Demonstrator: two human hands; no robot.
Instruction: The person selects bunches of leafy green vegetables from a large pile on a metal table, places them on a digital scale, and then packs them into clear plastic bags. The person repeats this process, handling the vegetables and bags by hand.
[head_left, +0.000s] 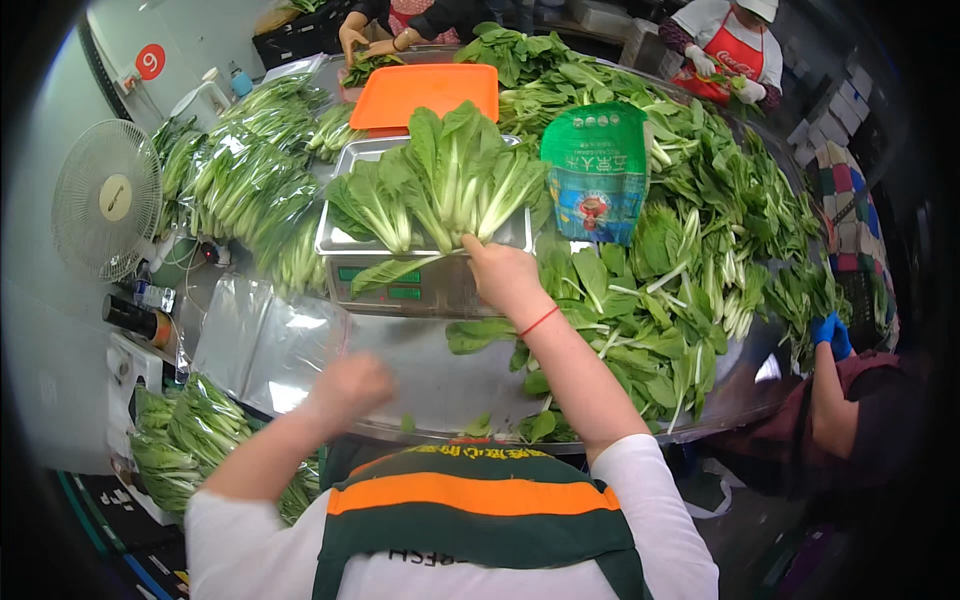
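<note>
Heads of leafy green vegetable (454, 180) lie fanned out on the metal pan (324, 238) of a digital weighing scale (442, 296), leaves pointing away from me. My right hand (506, 277), with a red cord at the wrist, is at the stem ends with its fingers curled around the base of the greens. One loose leaf (394, 274) sticks out leftward from there, drooping across the scale's lit display. Blurred by motion, my left hand (356, 390) is above the steel table, near clear plastic bags (277, 345); its fingers look curled, and nothing shows in it.
Bagged greens (255, 172) are piled at left beside a fan (109, 199). Loose greens (675, 300) cover the right side, with a green-and-blue bag (596, 172) on top. An orange tray (427, 94) sits behind the scale. Co-workers' hands (832, 334) work around the table (427, 375).
</note>
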